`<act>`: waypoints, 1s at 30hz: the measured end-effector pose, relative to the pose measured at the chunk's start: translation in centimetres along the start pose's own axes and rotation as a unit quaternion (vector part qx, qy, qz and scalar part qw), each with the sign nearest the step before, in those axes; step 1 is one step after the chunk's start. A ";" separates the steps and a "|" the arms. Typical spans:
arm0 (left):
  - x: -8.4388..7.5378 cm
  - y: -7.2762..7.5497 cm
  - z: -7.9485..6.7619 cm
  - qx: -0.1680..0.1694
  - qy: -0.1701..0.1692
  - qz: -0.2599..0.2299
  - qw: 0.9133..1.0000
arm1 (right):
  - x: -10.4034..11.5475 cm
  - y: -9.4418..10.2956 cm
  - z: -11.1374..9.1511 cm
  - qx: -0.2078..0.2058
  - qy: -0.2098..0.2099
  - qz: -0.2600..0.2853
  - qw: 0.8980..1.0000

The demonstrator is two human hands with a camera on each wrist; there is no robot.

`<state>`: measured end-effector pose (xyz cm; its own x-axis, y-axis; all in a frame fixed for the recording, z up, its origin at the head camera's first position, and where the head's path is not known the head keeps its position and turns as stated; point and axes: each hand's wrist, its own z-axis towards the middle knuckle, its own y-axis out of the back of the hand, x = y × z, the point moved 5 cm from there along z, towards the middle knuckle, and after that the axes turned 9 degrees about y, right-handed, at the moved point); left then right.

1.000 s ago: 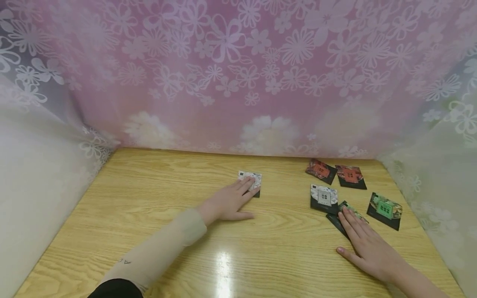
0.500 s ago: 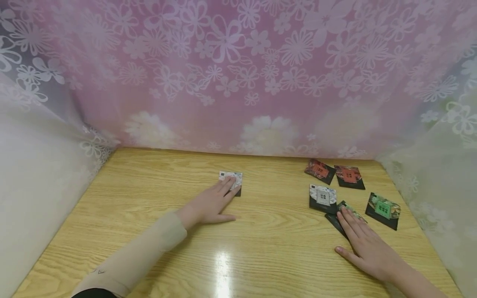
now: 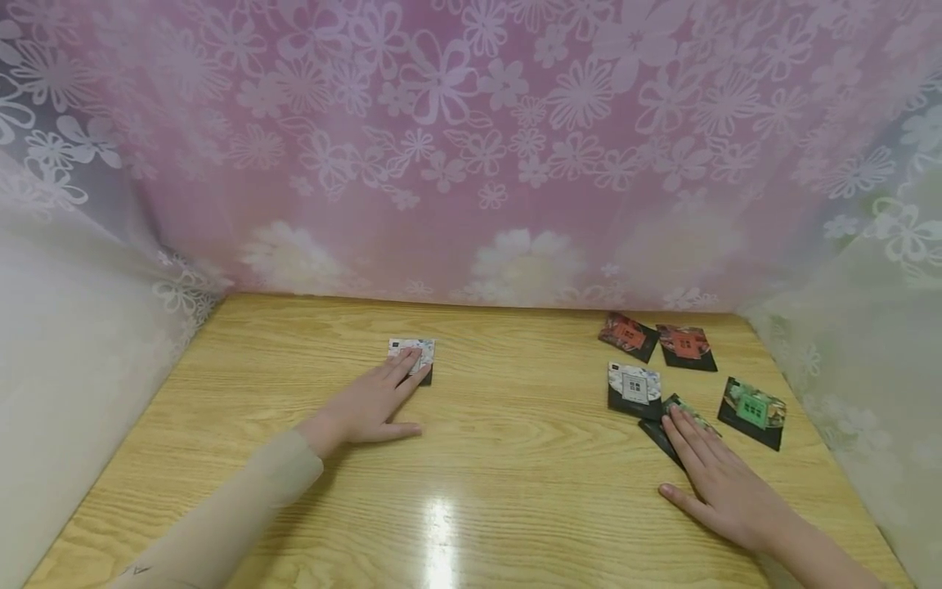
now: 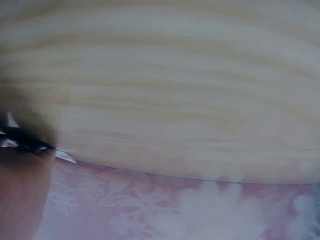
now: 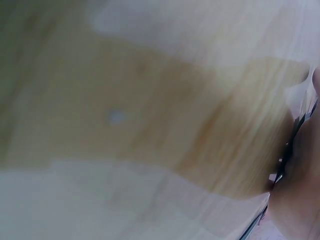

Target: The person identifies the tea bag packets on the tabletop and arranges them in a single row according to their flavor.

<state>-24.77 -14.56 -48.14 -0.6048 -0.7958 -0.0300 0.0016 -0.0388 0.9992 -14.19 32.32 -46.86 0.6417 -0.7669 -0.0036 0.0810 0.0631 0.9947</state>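
Across the top of the frame the curtain (image 3: 471,196) is pink, printed with white flowers and paler cream daisies along its lower part; the left cloth (image 3: 66,343) and right cloth (image 3: 846,360) are whitish with white blossoms. The table (image 3: 530,458) is yellow-brown with wavy wood grain and a white glare at lower centre. Left of centre, one packet (image 3: 427,357) is white with bluish specks and black below; its match (image 3: 634,389), at right, shows a white floral top over black. Two red-and-black packets (image 3: 629,336) (image 3: 686,347) and two green-and-black ones (image 3: 752,413) (image 3: 697,415) are at right. The lower-left sleeve (image 3: 199,523) is beige with dark marks.
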 end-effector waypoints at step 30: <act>9.4 0.6 -7.3 -0.020 0.051 -0.021 0.998 | -0.2 -0.3 -0.1 -0.001 0.000 0.000 1.000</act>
<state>-24.63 -26.46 -47.98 -0.5204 -0.8505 -0.0759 0.0112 -0.0957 0.9953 -14.26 32.58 -47.19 0.6423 -0.7664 -0.0040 0.0821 0.0635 0.9946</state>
